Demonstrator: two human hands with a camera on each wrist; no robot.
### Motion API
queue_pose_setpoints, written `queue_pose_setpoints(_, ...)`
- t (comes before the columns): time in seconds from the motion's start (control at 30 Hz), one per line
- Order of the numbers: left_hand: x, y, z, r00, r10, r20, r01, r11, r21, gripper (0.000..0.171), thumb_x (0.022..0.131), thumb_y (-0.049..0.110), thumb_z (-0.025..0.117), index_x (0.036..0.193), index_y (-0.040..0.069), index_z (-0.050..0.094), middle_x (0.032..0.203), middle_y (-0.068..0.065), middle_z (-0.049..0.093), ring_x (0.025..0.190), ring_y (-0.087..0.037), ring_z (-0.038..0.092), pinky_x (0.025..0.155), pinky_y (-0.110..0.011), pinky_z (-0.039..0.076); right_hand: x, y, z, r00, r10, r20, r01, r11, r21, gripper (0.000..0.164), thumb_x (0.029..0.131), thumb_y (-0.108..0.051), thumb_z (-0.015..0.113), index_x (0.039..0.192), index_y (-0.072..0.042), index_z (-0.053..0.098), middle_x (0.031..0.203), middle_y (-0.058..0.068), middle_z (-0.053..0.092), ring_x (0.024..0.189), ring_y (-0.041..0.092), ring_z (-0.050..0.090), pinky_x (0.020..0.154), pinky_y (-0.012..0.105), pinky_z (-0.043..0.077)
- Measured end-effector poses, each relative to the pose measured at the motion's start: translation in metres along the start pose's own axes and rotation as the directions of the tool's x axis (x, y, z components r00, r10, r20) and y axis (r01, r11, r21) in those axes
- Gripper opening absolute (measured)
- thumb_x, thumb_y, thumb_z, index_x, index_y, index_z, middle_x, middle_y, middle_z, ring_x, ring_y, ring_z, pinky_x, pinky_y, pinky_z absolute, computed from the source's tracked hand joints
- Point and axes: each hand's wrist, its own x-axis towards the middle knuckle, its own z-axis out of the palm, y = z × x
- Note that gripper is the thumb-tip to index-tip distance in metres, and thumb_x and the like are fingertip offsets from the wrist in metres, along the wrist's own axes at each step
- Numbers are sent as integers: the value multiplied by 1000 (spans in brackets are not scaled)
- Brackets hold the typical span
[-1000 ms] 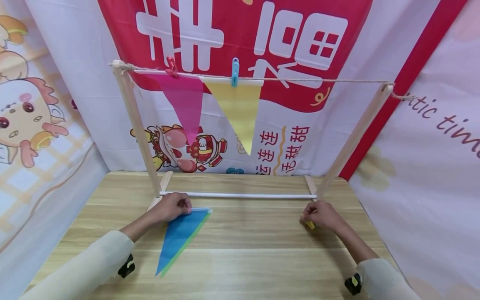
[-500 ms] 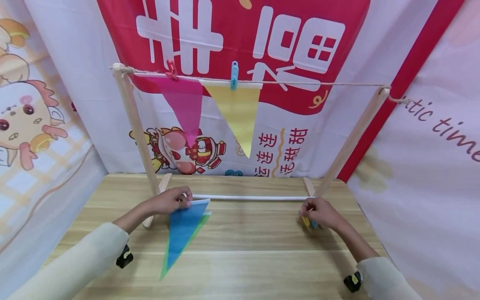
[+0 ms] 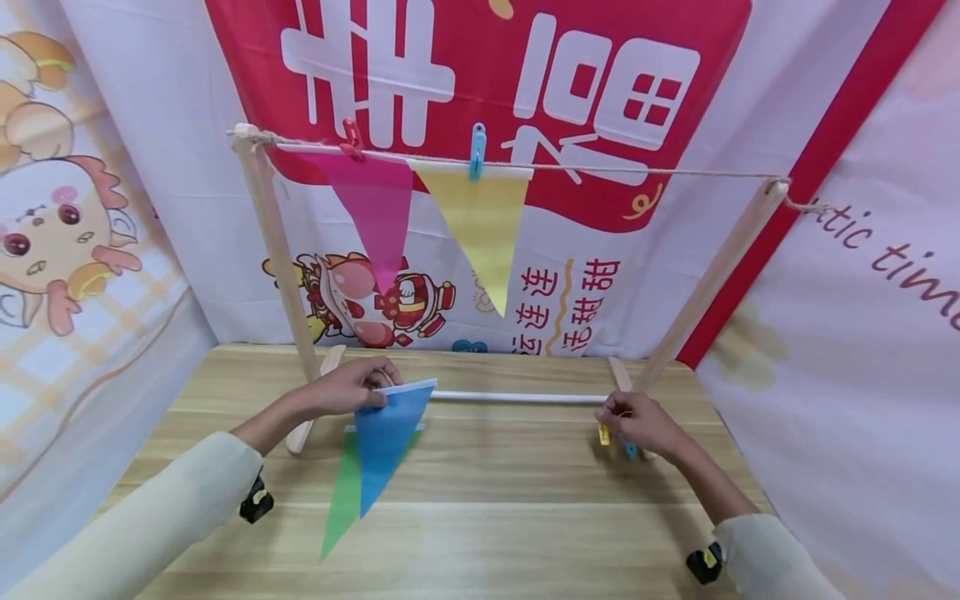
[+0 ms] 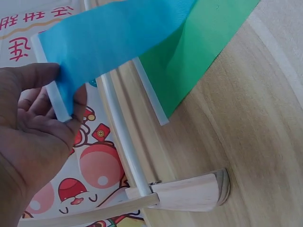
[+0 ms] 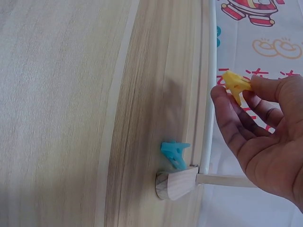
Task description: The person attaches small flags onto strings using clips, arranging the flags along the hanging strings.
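By its white top edge, my left hand pinches a blue triangular pennant, which is lifted over the table. Partly behind the blue one, a green pennant lies on the wood. Between thumb and fingers of my right hand is a yellow clothespin, above the table near the right post. A blue clothespin lies on the table beside the wooden foot. From the string hang a pink pennant under a red clothespin and a yellow pennant under a light-blue clothespin.
Two wooden posts, the left post and the right post, hold up the string. A white rod joins them low down. Behind the wooden table hangs a red and white printed cloth.
My left hand has raised the blue pennant off the green one and moved it slightly up and right. My right hand has picked the yellow clothespin up, leaving the blue clothespin on the table.
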Motion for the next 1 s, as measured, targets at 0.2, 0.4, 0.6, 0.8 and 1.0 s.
queue_pose_setpoints(0.2, 0, 3, -3, 998, 50, -39, -50, 999, 16, 25, 106, 16, 79, 126, 0, 78, 114, -12, 85, 99, -19, 77, 93, -37, 67, -1, -5, 8, 1000, -5, 11, 4, 998, 56, 19, 108, -19, 76, 103, -1, 72, 98, 13, 74, 85, 24, 69, 73, 40, 67)
queue_pose_setpoints(0.4, 0, 6, -3, 995, 55, -82, -54, 998, 15, 27, 106, 28, 82, 127, 11, 84, 119, -8, 86, 99, -18, 75, 89, -30, 63, -2, -7, 13, 999, -39, 36, 35, 993, 116, 26, 109, -13, 75, 119, 10, 67, 106, 21, 75, 89, 20, 70, 74, 43, 71)
queue_pose_setpoints(0.6, -2, 2, 2, 990, 95, -102, -96, 995, 1, 27, 110, 22, 76, 134, 11, 82, 133, -12, 82, 116, -22, 76, 100, -35, 64, -4, -4, 18, 999, -12, 38, 7, 989, 144, 38, 108, -9, 75, 131, 18, 61, 106, 23, 76, 86, 19, 72, 74, 44, 71)
queue_pose_setpoints(0.8, -4, 0, 4, 991, 51, -122, -50, 999, 8, 29, 111, 21, 75, 138, 11, 77, 133, -12, 81, 119, -25, 76, 106, -49, 66, -5, 1, 22, 995, -32, 90, 22, 993, 113, 43, 107, -9, 75, 136, 21, 63, 107, 23, 77, 88, 17, 72, 75, 41, 71)
queue_pose_setpoints(1.0, 1, 10, 1, 980, 84, -181, -85, 996, 2, 24, 109, 29, 79, 125, 11, 82, 122, -8, 83, 111, -22, 73, 97, -37, 62, -5, -5, 11, 997, -58, 50, 58, 998, 6, 38, 107, -11, 76, 133, 15, 71, 110, 22, 78, 90, 20, 74, 76, 37, 69)
